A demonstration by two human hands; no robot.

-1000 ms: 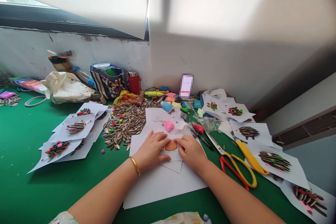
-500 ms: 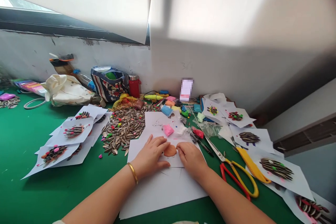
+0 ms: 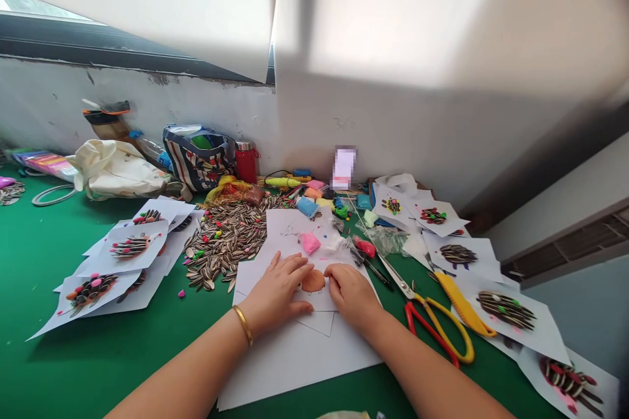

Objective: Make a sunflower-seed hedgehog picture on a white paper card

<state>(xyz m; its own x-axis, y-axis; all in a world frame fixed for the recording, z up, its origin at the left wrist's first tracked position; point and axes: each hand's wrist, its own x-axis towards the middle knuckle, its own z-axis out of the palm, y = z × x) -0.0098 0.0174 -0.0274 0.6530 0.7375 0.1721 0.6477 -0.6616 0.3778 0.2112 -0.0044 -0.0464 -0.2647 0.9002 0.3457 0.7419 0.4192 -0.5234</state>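
An orange flattened piece of modelling clay lies on a small white sheet between my two hands. My left hand rests flat on the paper at its left, fingers stretched out and the thumb apart, fingertips by the clay's edge. At the clay's right edge my right hand is closed, thumb and forefinger pressed together; whatever is in the pinch is hidden. Larger white paper lies beneath. Short drawn marks show just below the clay. A pink lump of clay sits beyond my hands.
Sunflower seeds are heaped at the left. Scissors and a yellow utility knife lie at the right. Seed-and-clay pictures lie on both sides. A red flask, a striped bag and a phone stand along the wall.
The whole view has shifted slightly, so things appear a little further left. My hands keep nearly the same places around the orange clay.
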